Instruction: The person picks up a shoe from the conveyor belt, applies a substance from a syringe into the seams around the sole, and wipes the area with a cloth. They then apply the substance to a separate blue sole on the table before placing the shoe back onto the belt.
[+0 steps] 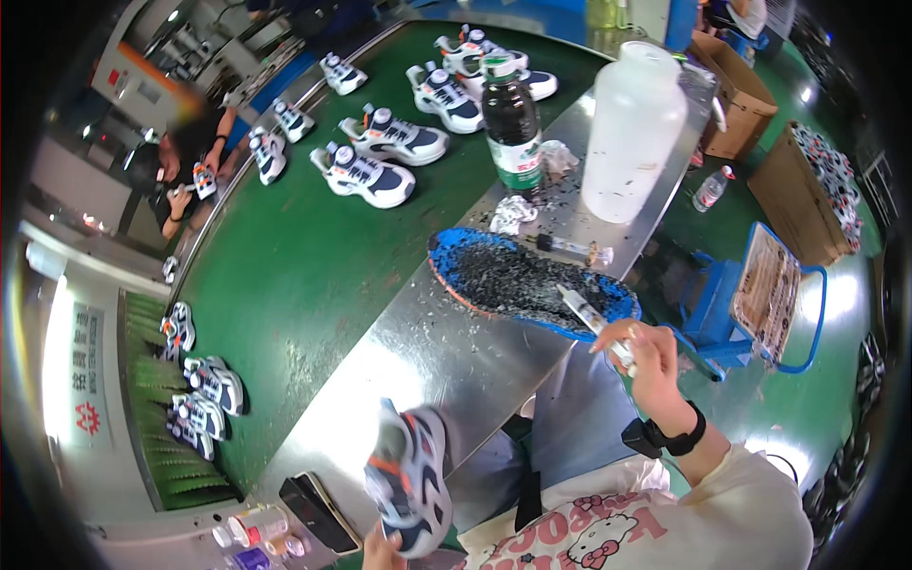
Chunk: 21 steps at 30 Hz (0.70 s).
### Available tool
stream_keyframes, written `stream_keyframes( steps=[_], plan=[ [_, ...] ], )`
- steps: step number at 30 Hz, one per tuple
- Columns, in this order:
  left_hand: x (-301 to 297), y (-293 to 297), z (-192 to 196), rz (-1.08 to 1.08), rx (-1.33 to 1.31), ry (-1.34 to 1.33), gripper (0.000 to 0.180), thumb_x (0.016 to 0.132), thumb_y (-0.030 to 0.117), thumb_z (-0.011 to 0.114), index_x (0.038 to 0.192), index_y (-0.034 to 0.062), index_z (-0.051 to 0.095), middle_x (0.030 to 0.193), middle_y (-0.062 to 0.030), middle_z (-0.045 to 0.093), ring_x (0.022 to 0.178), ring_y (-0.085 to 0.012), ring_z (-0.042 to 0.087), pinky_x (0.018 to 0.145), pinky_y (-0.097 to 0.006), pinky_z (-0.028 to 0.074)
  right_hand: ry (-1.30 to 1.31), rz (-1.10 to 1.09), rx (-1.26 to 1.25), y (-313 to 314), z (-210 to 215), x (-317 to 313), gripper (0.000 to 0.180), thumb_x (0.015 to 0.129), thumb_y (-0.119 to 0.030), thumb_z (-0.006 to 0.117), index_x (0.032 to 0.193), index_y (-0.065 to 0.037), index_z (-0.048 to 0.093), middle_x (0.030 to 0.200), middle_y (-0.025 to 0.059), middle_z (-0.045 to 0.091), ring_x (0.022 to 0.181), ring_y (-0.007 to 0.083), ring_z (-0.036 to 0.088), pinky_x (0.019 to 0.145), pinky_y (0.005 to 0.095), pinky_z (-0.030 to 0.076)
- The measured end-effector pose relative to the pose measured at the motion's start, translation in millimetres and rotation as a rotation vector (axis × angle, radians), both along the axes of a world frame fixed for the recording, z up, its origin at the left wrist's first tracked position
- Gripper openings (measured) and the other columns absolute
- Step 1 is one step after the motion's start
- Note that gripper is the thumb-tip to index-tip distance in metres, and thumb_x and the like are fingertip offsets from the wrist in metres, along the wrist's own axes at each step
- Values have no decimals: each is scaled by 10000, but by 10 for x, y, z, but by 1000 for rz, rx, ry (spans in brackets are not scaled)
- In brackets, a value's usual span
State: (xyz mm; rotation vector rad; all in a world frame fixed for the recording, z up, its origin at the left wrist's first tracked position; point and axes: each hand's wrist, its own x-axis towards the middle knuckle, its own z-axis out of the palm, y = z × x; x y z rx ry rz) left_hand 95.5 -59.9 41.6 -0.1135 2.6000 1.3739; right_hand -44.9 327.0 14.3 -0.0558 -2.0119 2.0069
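Note:
My left hand (382, 549) grips a white and navy sneaker (410, 480) with orange accents by its lower end, above the near edge of the metal tabletop. The shoe is slightly blurred. In my right hand (648, 366) is a slim clear syringe (583, 312), its tip over a blue insole (475, 249) coated with black, crumbly residue. Whether the tip touches the insole I cannot tell. Behind the insole lies a second syringe (568, 248) with a dark end. Crumpled white tissue (513, 215) sits beside it.
A dark bottle (513, 133) and a large white plastic jug (635, 133) stand on the metal ledge. Several sneakers (366, 176) rest on the green conveyor belt (275, 275). A phone (321, 513) lies near left. A blue-framed stool (755, 304) stands right; another person (180, 161) works far left.

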Motion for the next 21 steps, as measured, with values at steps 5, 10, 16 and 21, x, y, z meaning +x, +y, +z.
stream_keyframes(
  steps=[5, 10, 16, 21],
  plan=[
    [-118, 89, 207, 572, 97, -277, 378, 871, 152, 527, 1195, -34, 467, 1055, -90, 547, 875, -152, 505, 749, -259, 416, -112, -74, 21, -12, -69, 81, 361, 922, -192, 359, 772, -2, 627, 571, -9, 482, 506, 39, 364, 457, 219, 290],
    [-671, 149, 182, 580, -24, 341, 364, 815, 68, 566, 1116, -119, 485, 1009, -201, 568, 878, -233, 531, 793, -323, 431, -250, -46, 30, -174, 247, 373, 385, 938, -232, 347, 807, -14, 636, 532, -47, 392, 497, 30, 311, 452, 228, 250],
    [-1321, 546, 330, 83, 188, 598, 325, 796, 86, 576, 1086, -53, 538, 1001, -167, 596, 848, -226, 557, 776, -326, 443, -358, 49, -25, -152, 309, 435, 364, 942, -233, 357, 841, -15, 630, 563, 1, 453, 528, 61, 379, 485, 223, 300],
    [-1672, 879, 233, -72, 369, 668, 443, 608, 182, 709, 956, -42, 552, 885, -163, 623, 836, -234, 607, 747, -309, 476, 187, 293, -119, -266, 352, 320, 334, 912, -167, 352, 784, 14, 603, 743, 131, 633, 602, 175, 554, 568, 260, 431]
  ],
)
